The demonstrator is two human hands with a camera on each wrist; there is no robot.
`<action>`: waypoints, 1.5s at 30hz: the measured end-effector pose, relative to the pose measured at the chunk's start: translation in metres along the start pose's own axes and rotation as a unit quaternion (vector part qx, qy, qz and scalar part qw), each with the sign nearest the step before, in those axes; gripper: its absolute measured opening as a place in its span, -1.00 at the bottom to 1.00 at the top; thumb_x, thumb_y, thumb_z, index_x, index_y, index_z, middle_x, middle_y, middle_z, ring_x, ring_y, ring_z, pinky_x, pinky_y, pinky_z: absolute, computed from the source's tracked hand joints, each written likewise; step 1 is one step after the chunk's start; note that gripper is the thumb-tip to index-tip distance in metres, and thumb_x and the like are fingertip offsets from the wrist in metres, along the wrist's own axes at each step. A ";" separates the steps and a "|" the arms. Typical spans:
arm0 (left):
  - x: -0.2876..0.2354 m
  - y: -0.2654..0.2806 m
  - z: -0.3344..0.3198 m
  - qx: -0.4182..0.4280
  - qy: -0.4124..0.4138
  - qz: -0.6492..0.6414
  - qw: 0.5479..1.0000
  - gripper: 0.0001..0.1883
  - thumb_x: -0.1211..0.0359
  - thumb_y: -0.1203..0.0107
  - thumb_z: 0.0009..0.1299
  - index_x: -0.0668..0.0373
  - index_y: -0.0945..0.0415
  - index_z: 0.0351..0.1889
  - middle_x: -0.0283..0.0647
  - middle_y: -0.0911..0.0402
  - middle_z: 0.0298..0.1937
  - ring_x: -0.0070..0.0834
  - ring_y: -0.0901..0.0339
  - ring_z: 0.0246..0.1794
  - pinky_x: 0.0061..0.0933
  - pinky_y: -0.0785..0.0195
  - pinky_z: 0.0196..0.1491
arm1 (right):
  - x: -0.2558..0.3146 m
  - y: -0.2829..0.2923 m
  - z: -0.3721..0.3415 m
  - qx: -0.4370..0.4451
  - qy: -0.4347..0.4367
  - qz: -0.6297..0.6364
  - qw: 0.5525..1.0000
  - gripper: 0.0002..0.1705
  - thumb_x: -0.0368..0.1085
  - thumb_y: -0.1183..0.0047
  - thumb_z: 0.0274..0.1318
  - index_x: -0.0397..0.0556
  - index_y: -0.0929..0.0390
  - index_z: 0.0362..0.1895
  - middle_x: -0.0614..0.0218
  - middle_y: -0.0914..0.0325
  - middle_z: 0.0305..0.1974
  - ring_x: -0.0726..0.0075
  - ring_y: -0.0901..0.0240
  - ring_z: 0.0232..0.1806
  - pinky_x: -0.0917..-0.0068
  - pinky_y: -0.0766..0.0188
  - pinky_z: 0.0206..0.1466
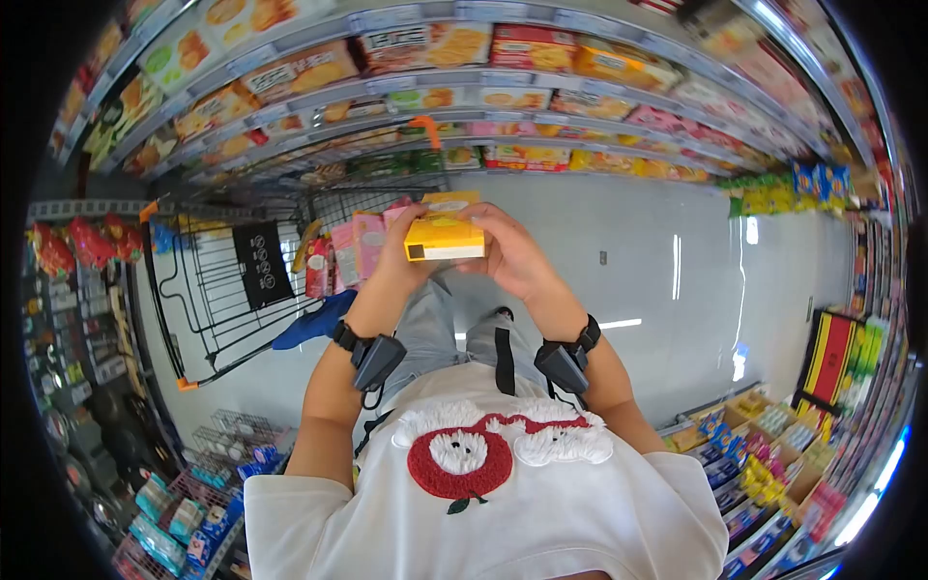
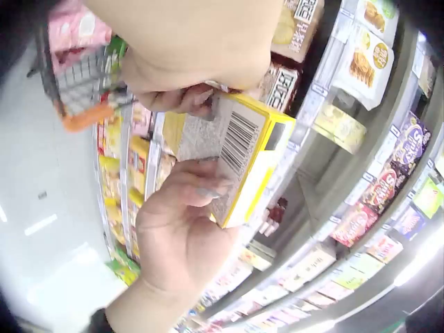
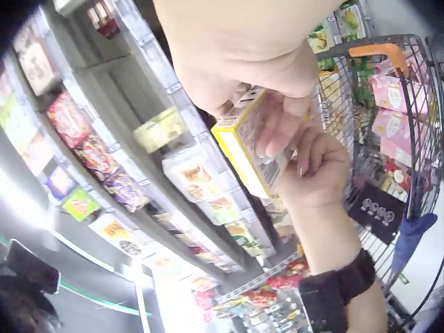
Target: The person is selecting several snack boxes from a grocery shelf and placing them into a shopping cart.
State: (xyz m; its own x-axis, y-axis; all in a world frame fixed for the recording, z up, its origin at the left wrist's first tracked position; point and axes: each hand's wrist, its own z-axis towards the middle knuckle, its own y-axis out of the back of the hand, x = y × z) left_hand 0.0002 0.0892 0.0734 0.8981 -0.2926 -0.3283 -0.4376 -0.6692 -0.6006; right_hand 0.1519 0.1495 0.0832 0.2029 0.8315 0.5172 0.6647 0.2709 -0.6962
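Observation:
A small yellow carton (image 1: 444,238) is held up in front of the body between both hands. My left hand (image 1: 398,253) grips its left end, and my right hand (image 1: 514,253) holds the right end. In the left wrist view, a printed panel with a barcode (image 2: 239,142) faces the camera, and fingertips of both hands lie against the carton (image 2: 258,173). The right wrist view has the right hand (image 3: 243,62) over the carton (image 3: 243,142), with the left hand (image 3: 320,170) on its other side. Part of the carton is hidden by the fingers.
A wire shopping cart (image 1: 217,333) with orange corners stands to the left, holding pink packages (image 1: 367,244). Shelves of packaged snacks (image 1: 435,48) run across the front. Grey shiny floor (image 1: 628,251) lies to the right; low display bins (image 1: 764,454) stand at the lower right.

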 end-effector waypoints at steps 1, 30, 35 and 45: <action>0.014 -0.017 -0.011 -0.009 0.006 -0.002 1.000 -0.67 0.12 -0.08 0.18 0.13 -0.43 -0.21 -0.28 -0.55 -0.31 -0.50 -0.52 -0.45 -0.57 -0.35 -0.53 | 0.007 0.008 -0.021 0.012 0.009 0.010 1.000 -0.75 -0.23 0.16 0.16 0.01 -0.38 -0.09 0.26 -0.49 -0.25 0.31 -0.53 -0.35 0.41 -0.56 -0.39; 0.096 -0.174 0.043 0.230 0.089 0.096 0.964 -0.64 0.19 0.02 0.28 0.17 -0.40 -0.04 -0.24 -0.54 -0.12 -0.47 -0.53 -0.21 -0.47 -0.42 -0.25 | 0.134 0.099 -0.144 0.012 0.144 -0.021 0.989 -0.77 -0.17 0.19 0.20 0.07 -0.34 -0.10 0.26 -0.51 -0.32 0.37 -0.49 -0.47 0.50 -0.48 -0.49; 0.040 -0.174 0.077 0.229 0.018 0.062 0.971 -0.60 0.24 0.02 0.26 0.24 -0.37 0.01 -0.14 -0.52 -0.04 -0.33 -0.50 -0.08 -0.32 -0.37 -0.02 | 0.178 0.076 -0.080 0.012 0.132 -0.091 0.987 -0.69 -0.21 0.19 0.19 0.06 -0.28 0.01 0.21 -0.52 -0.29 0.34 -0.52 -0.45 0.48 -0.49 -0.47; -0.033 -0.147 0.074 0.225 -0.200 0.060 0.952 -0.60 0.29 0.10 0.34 0.31 -0.28 0.08 -0.07 -0.45 0.04 -0.38 -0.46 -0.01 -0.40 -0.34 0.01 | 0.206 0.019 0.006 0.030 0.113 -0.193 0.974 -0.23 -0.31 0.14 0.13 0.02 0.23 0.36 0.09 -0.50 -0.20 0.29 -0.53 -0.36 0.40 -0.53 -0.42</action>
State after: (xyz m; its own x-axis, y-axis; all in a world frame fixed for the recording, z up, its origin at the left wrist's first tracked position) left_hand 0.0320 0.2472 0.1185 0.7914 -0.0042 -0.6113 -0.5910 -0.2613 -0.7632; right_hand 0.2025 0.3289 0.1738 0.1038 0.5353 0.8383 0.6805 0.5764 -0.4524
